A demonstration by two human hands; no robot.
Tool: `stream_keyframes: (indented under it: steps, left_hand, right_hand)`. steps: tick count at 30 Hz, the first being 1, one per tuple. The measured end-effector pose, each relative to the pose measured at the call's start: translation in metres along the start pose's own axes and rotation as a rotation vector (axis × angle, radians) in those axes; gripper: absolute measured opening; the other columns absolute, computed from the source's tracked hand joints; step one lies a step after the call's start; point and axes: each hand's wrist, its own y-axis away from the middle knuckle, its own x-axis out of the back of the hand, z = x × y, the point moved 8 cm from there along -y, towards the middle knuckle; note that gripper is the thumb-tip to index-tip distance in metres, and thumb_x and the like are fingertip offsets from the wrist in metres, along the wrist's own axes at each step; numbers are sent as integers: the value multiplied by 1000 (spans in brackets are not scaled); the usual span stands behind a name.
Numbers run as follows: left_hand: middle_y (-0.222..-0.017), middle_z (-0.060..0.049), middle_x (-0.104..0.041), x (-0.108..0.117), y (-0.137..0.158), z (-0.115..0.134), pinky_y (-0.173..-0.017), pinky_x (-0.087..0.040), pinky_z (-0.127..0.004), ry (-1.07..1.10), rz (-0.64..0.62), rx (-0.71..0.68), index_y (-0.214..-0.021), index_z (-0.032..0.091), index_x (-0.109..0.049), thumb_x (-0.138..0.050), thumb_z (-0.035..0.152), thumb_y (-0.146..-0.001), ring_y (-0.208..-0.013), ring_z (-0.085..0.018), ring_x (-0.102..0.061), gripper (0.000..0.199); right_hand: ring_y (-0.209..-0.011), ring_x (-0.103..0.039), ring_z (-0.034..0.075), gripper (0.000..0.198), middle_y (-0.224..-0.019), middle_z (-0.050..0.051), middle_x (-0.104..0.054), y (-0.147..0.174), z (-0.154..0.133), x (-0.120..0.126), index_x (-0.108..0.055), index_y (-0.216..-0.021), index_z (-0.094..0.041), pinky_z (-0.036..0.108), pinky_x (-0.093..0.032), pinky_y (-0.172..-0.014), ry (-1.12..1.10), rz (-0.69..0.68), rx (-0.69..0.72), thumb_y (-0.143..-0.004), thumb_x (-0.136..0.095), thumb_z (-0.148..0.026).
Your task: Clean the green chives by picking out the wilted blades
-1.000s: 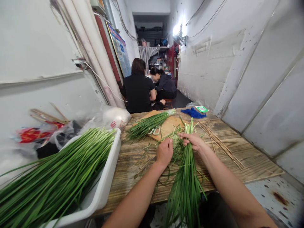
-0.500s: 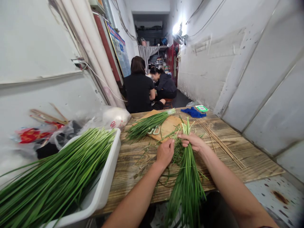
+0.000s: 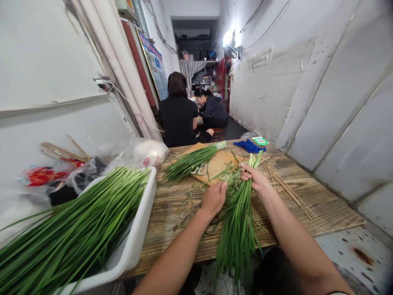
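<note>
My right hand point(image 3: 255, 177) is closed around a bunch of Chinese chives point(image 3: 238, 217), just below the pale stem ends. The green leaves hang down past the table's near edge. My left hand point(image 3: 214, 198) is pinched shut just left of the bunch; whatever sits between its fingertips is hidden or too small to name. Loose chive trimmings point(image 3: 231, 175) lie in a heap between and beyond my hands. Behind them, a second chive bunch point(image 3: 196, 160) rests on a round wooden cutting board point(image 3: 219, 164), with scissors point(image 3: 199, 169) showing only their pale handles.
A white plastic tub point(image 3: 138, 241) full of long chives stands at the left. Thin sticks point(image 3: 290, 190) lie on the wooden table point(image 3: 166, 221) to the right, near a blue cloth point(image 3: 250, 145). Plastic bags point(image 3: 149, 152) sit behind the tub. Two people point(image 3: 179, 114) sit farther back.
My right hand has moved slightly right with the chives, and their stem ends now tilt to the right. My left hand stays nearly in place, with a wider gap between the hands.
</note>
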Motion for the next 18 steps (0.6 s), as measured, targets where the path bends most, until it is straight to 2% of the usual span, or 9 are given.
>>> stream_keyframes:
  steps: [4,9,11,14,16,18]
  left_hand:
    - [-77,-10,-69,11,-7,-13,-64,-37,-28,-200,2,113,-79,18,-67,-33,34,-94,-71,-20,-62,41]
    - [-81,-13,-71,25,-14,-7,-77,-40,-33,-312,-57,60,-78,16,-69,-43,32,-89,-81,-24,-65,33]
    - [-91,-14,-71,38,-18,-1,-83,-42,-35,-190,-7,39,-85,15,-69,-43,29,-89,-89,-23,-64,30]
    - [-107,-13,-68,52,-26,12,-87,-44,-33,209,27,35,-113,15,-61,-49,34,-88,-97,-20,-63,33]
    - [-111,-14,-66,49,-31,26,-88,-46,-34,427,-45,37,-133,15,-45,-65,38,-78,-101,-21,-62,63]
    - [-112,-14,-64,42,-32,45,-86,-48,-35,514,-135,14,-143,15,-30,-78,37,-65,-103,-24,-61,94]
  right_hand:
    - [-33,-29,-1,19,-53,-8,-47,-5,-22,14,-56,-71,-15,12,-33,-30,-117,58,84,-69,-75,-13]
    - [-33,-30,0,21,-53,-8,-45,-4,-38,15,-55,-72,-16,15,-34,-30,-177,82,170,-69,-76,-15]
    - [-33,-30,1,23,-52,-7,-46,-1,-43,11,-54,-72,-16,15,-35,-30,-200,105,212,-67,-77,-16]
    - [-34,-30,1,30,-50,-8,-46,8,-45,-7,-51,-69,-17,16,-34,-30,-214,92,256,-63,-81,-18]
    - [-34,-31,2,35,-46,-9,-42,15,-41,-27,-49,-66,-18,16,-34,-31,-200,47,261,-60,-83,-20]
    - [-33,-33,3,39,-42,-10,-39,21,-34,-47,-46,-64,-20,18,-35,-32,-179,2,243,-58,-84,-24]
